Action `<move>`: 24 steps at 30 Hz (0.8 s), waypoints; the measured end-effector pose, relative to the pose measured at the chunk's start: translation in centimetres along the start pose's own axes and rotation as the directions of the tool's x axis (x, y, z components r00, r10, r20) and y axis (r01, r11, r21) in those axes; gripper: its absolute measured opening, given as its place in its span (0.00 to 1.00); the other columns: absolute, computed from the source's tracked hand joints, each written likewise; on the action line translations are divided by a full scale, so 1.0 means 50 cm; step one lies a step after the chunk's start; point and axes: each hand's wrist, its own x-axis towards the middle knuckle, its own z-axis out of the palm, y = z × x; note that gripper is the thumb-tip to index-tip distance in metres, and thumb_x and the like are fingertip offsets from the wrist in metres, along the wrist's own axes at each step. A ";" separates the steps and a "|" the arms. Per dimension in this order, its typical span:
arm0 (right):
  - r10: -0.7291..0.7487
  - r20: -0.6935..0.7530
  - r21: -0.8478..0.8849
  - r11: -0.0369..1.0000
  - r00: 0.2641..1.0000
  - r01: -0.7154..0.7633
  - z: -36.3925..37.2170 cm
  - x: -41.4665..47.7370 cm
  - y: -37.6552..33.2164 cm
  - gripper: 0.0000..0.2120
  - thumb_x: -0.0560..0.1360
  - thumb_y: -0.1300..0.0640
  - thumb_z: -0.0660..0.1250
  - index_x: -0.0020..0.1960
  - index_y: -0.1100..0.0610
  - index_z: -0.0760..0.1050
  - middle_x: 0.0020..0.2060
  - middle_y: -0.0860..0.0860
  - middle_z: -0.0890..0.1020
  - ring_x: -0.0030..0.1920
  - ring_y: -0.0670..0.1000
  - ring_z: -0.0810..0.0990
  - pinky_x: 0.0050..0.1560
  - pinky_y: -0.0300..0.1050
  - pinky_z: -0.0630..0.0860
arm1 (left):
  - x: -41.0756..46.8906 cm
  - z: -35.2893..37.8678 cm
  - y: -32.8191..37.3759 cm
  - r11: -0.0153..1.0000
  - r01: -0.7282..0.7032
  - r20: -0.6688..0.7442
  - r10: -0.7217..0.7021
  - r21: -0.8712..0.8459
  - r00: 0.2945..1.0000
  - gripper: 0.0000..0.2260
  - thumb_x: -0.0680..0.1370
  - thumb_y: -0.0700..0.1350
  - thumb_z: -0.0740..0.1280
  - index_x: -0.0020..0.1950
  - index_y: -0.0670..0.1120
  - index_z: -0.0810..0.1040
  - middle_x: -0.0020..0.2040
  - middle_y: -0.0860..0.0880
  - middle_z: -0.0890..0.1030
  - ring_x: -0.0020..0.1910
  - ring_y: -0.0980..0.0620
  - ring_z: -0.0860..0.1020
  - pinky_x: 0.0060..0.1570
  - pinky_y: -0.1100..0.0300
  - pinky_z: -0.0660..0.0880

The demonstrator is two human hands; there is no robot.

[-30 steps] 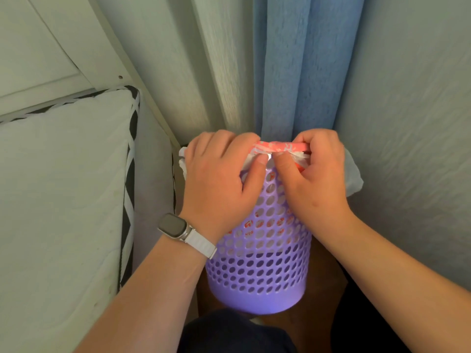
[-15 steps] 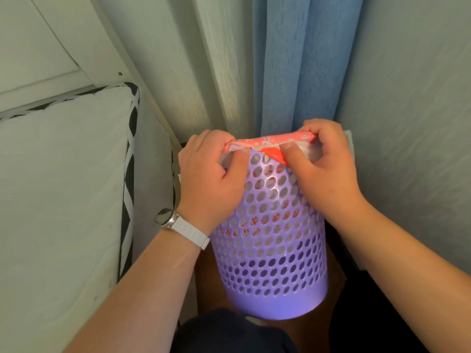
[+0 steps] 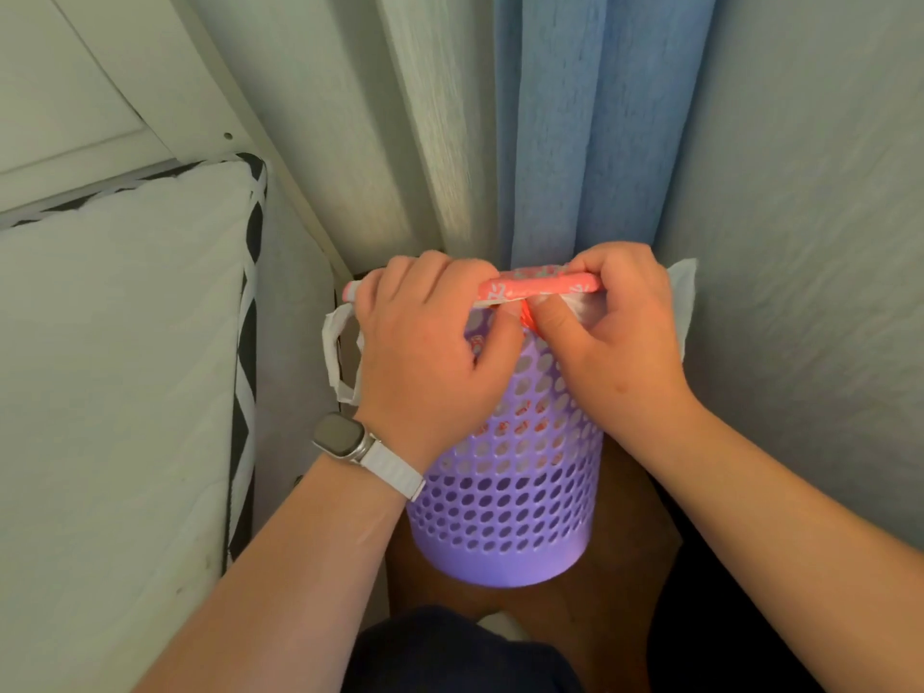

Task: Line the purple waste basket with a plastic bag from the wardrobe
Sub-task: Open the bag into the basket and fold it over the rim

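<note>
The purple waste basket [image 3: 510, 502], full of round holes, stands on the brown floor in a narrow corner. A white plastic bag with red print [image 3: 537, 287] lies folded over its near rim, and its print shows through the holes. One bag handle loops out at the left and a white flap sticks out at the right. My left hand [image 3: 430, 352] grips the bag at the left of the rim. My right hand [image 3: 615, 337] pinches the bag at the right of the rim. The basket's opening is hidden behind my hands.
A white mattress with black-and-white edging [image 3: 125, 392] fills the left. A blue curtain [image 3: 590, 132] hangs behind the basket and a pale wall [image 3: 810, 242] closes the right side. My dark-clothed knees [image 3: 450, 652] are at the bottom.
Both hands have shifted along the rim while holding the bag. The bag's left handle loop now hangs out beside my left hand, and the white flap shows at the right again.
</note>
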 end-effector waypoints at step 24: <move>0.164 -0.050 0.031 0.986 0.985 -0.162 -0.014 0.019 0.032 0.12 0.70 0.41 0.63 0.48 0.46 0.71 0.46 0.47 0.75 0.50 0.53 0.76 0.55 0.57 0.73 | 0.006 0.003 -0.014 0.981 0.155 0.009 -0.155 -0.120 0.988 0.07 0.75 0.50 0.64 0.43 0.47 0.74 0.40 0.51 0.75 0.42 0.46 0.73 0.47 0.44 0.71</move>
